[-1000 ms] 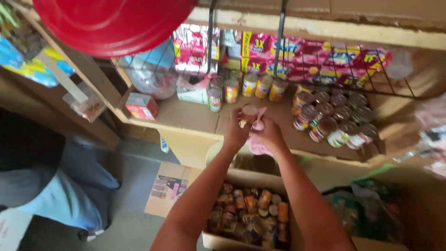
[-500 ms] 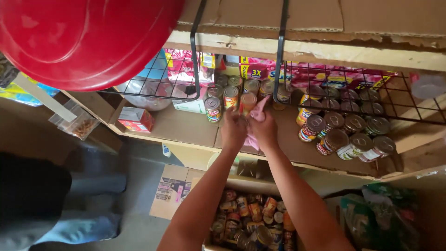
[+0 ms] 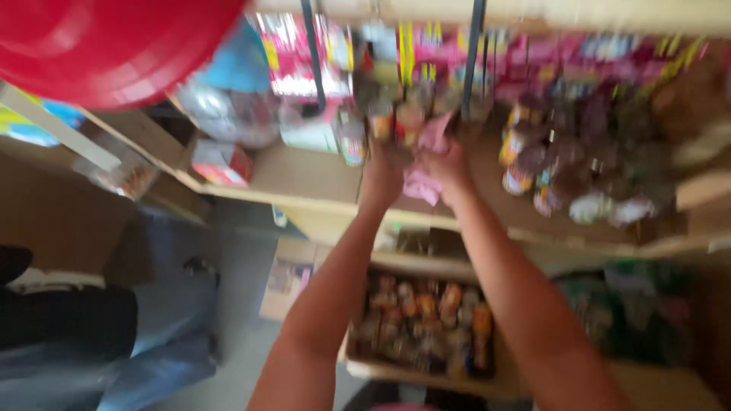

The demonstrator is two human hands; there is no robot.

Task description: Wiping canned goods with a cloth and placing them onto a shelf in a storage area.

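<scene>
- Centrally, upper frame: pink cloth (image 3: pixel 425 164), soft, light, limp; best gathered by a bunched fold.
- Left hand (image 3: pixel 383 173) and right hand (image 3: pixel 449 169): both grasping cloth, above shelf (image 3: pixel 304 179) beside cans (image 3: pixel 563 171).

Heavy motion blur smears the whole evenly lit, warm view, worst over the shelf at upper right.

On the shelf (image 3: pixel 304 179), the cans (image 3: pixel 563 171) stand right of both hands, a small box (image 3: pixel 221 161) well left. The cloth (image 3: pixel 425 164) sits between the left hand (image 3: pixel 383 171) and right hand (image 3: pixel 449 169). Below the shelf lies a carton (image 3: pixel 396 371) of cans.
</scene>
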